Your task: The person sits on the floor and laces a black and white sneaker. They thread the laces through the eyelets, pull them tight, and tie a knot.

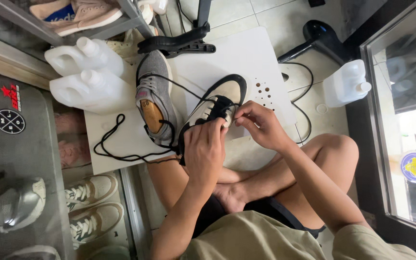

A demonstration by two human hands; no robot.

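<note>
A cream and black sneaker (225, 94) lies on a low white board (237, 55) in front of my crossed legs. My left hand (204, 149) grips the sneaker's rear part. My right hand (261, 124) pinches the black lace at the eyelets near the tongue. Beside it on the left stands a grey sneaker (152, 79) with a wooden shoe tree inside. A loose black lace (114, 139) trails from the shoes across the board's left part.
Two white plastic jugs (90, 74) sit at the board's left edge, another jug (345, 82) on the tiled floor at right. A black hair dryer (318, 38) with its cable lies behind. Shelves with several sneakers (90, 202) stand left, a glass door right.
</note>
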